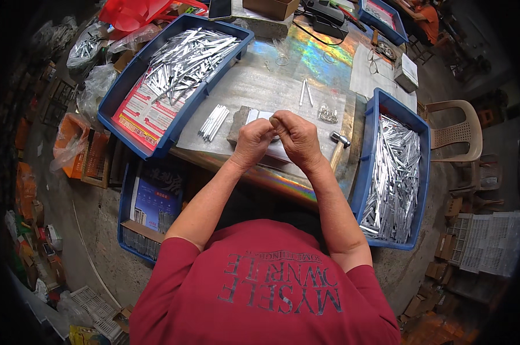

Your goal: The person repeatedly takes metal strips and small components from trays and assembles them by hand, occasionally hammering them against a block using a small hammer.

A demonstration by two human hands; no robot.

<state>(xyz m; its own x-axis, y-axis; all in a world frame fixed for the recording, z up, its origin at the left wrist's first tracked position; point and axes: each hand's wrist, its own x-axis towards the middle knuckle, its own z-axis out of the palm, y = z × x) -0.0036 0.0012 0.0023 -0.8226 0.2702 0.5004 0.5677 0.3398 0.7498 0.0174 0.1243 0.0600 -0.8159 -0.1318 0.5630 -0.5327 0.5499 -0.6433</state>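
Observation:
My left hand (253,141) and my right hand (298,138) meet over the near part of the worktable, fingers pinched together. Anything between the fingertips is hidden or too small to name. Beneath them is a block (237,125) with a white surface on top, largely covered by the hands. A small bundle of thin silvery strips (215,121) lies left of the block. Two more strips (306,94) lie beyond my right hand, with a small pile of tiny shiny parts (328,114) nearby. To the right is a hammer (340,140) with a wooden handle.
Blue trays of loose metal strips flank the table: a left tray (209,86) and a right tray (425,172). Another blue tray (122,227) sits low at left. At the back are a cardboard box (271,7) and eyeglasses (373,63). A plastic chair (456,129) stands right.

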